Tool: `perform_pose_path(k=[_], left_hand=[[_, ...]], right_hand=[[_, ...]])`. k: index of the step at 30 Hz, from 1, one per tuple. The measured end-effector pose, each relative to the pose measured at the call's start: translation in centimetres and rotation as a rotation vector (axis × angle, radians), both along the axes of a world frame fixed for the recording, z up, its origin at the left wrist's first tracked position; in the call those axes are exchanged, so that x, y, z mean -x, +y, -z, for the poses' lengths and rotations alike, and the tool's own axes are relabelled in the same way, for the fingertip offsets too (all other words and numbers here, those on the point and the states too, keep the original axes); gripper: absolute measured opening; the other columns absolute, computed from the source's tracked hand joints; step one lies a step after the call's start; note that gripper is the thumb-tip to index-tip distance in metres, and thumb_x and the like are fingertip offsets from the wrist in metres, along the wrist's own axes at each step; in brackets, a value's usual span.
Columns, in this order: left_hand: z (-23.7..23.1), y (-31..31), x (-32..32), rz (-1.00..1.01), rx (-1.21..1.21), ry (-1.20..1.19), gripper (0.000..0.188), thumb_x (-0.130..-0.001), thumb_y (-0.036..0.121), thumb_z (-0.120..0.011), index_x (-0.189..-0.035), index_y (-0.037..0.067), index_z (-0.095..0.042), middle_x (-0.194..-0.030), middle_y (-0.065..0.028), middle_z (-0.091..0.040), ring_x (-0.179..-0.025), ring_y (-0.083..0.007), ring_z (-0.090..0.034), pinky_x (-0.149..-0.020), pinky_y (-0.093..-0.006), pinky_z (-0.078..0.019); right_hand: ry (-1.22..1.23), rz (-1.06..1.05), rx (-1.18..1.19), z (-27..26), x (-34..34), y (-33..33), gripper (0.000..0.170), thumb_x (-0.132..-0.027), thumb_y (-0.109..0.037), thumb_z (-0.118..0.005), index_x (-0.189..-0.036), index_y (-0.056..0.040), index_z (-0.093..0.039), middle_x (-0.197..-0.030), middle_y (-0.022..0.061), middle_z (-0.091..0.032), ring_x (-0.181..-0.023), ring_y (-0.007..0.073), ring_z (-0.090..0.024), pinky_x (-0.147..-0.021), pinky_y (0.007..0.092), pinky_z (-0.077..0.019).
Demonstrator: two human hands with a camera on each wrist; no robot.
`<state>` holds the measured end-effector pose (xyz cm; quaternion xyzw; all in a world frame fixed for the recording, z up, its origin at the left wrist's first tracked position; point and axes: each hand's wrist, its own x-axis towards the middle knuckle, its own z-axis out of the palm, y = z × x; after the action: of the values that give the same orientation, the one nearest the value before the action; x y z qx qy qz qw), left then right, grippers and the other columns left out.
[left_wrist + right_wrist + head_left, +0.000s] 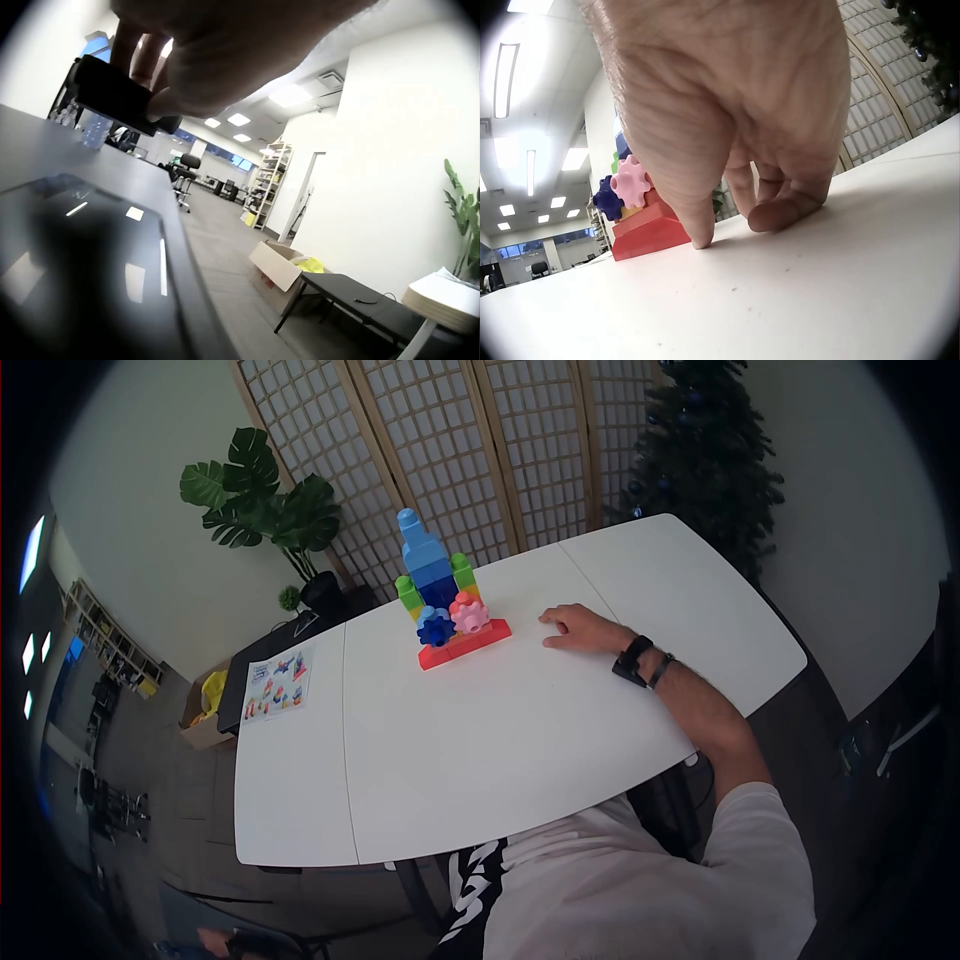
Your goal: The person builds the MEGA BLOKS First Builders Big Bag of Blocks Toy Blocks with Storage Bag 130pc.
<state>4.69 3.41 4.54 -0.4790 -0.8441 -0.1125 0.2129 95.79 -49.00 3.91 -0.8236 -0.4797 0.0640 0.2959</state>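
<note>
My right hand (588,631) rests on the white table (480,760) with its fingertips down, fingers loosely bent and nothing in them. To its left stands a toy block build (430,565): a blue tower, green and yellow side blocks, and a red base (649,234). A pink gear (631,182) and a dark blue gear (608,199) sit on its front. Away from the table, my left hand (225,52) grips a flat black object (116,96) of unclear kind. Below it lies a glossy black panel (82,285) on a dark surface.
A printed picture sheet (278,685) lies at the table's left end. Beyond are a potted plant (270,510), a black side table (352,296), an open cardboard box (276,264), a folding screen (430,440) and a decorated tree (700,450). A clear bottle (96,131) stands behind the panel.
</note>
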Motion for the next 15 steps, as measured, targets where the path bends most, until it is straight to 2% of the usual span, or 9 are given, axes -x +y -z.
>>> perform_pose_path(k=[2,5,6,7,8,10,12,13,15], left_hand=[[0.1,3.0,2.4,0.163,-0.086,0.012,0.034,-0.107,0.017,-0.052,-0.133,0.004,-0.07,-0.135,-0.0217,-0.068,-0.127,-0.0396,-0.065,-0.103,-0.0481,-0.0524],[-0.5,10.6,5.1,0.56,-0.329,0.105,0.033,-0.107,0.016,-0.052,-0.132,0.003,-0.07,-0.134,-0.022,-0.069,-0.126,-0.0398,-0.065,-0.101,-0.0479,-0.0528],[-3.0,8.7,0.7,0.656,-0.389,-0.04,0.035,-0.109,0.008,-0.048,-0.136,0.001,-0.069,-0.13,-0.0223,-0.07,-0.123,-0.0405,-0.066,-0.101,-0.0477,-0.0529],[-4.6,11.2,0.0,0.726,-0.302,-0.11,0.034,-0.11,0.012,-0.054,-0.139,0.001,-0.068,-0.128,-0.0233,-0.071,-0.122,-0.0415,-0.066,-0.103,-0.0467,-0.0523],[-6.3,11.8,-2.9,0.848,-0.469,0.011,0.029,-0.109,0.015,-0.061,-0.131,0.0,-0.073,-0.122,-0.0228,-0.076,-0.115,-0.0408,-0.071,-0.099,-0.0456,-0.0555],[-10.9,10.4,-11.1,0.978,-0.554,-0.104,0.026,-0.104,0.014,-0.072,-0.125,0.0,-0.076,-0.117,-0.0209,-0.078,-0.108,-0.0397,-0.075,-0.093,-0.0441,-0.0576],[-15.3,7.1,-20.0,1.184,-0.541,-0.171,0.024,-0.103,0.012,-0.075,-0.121,-0.003,-0.077,-0.111,-0.0182,-0.08,-0.098,-0.0326,-0.079,-0.09,-0.0391,-0.0598],[-17.1,3.7,-25.1,1.313,-0.551,-0.269,0.024,-0.1,0.009,-0.078,-0.121,-0.002,-0.077,-0.106,-0.0156,-0.08,-0.095,-0.0254,-0.078,-0.087,-0.036,-0.0602],[-19.7,-4.2,-34.9,1.557,-0.524,-0.439,0.026,-0.096,0.005,-0.083,-0.121,-0.001,-0.078,-0.1,-0.0115,-0.079,-0.091,-0.0138,-0.075,-0.082,-0.031,-0.0604]], right_hand=[[0.021,0.0,0.021,-0.3,0.0,0.1,0.059,-0.096,-0.031,-0.081,-0.142,0.0029,-0.066,-0.09,0.0088,-0.06,-0.085,0.0229,-0.059,-0.077,0.0364,-0.0508],[0.038,-0.01,0.073,-0.9,0.1,0.1,0.057,-0.096,-0.031,-0.081,-0.139,0.0041,-0.067,-0.091,0.0089,-0.064,-0.086,0.0227,-0.062,-0.079,0.0354,-0.053],[0.031,-0.017,0.078,-1.0,-0.2,0.2,0.057,-0.096,-0.031,-0.081,-0.139,0.0041,-0.067,-0.091,0.0089,-0.064,-0.086,0.0227,-0.062,-0.079,0.0354,-0.053],[0.066,-0.069,0.097,-1.2,-0.4,0.2,0.057,-0.094,-0.033,-0.082,-0.136,0.003,-0.069,-0.094,0.0124,-0.069,-0.087,0.0249,-0.067,-0.08,0.0367,-0.0548],[0.101,-0.12,0.117,-1.5,-0.7,0.4,0.056,-0.093,-0.036,-0.082,-0.133,0.002,-0.071,-0.097,0.0159,-0.074,-0.088,0.027,-0.071,-0.082,0.038,-0.0565],[0.094,-0.18,0.135,-3.6,0.8,0.9,0.053,-0.093,-0.036,-0.082,-0.13,0.0016,-0.073,-0.099,0.0159,-0.075,-0.09,0.0266,-0.072,-0.083,0.0371,-0.0571],[0.092,-0.271,0.14,-7.3,4.2,1.9,0.047,-0.095,-0.036,-0.082,-0.124,0.0004,-0.076,-0.1,0.0155,-0.077,-0.092,0.0258,-0.074,-0.085,0.0365,-0.0584],[0.093,-0.274,0.148,-8.7,5.5,2.6,0.047,-0.095,-0.036,-0.082,-0.124,0.0004,-0.076,-0.1,0.0155,-0.077,-0.092,0.0258,-0.074,-0.085,0.0365,-0.0584],[0.057,-0.377,-0.012,-10.9,7.8,3.8,0.048,-0.096,-0.036,-0.084,-0.126,0.0,-0.075,-0.096,0.0145,-0.078,-0.093,0.0236,-0.075,-0.082,0.0363,-0.0591]])
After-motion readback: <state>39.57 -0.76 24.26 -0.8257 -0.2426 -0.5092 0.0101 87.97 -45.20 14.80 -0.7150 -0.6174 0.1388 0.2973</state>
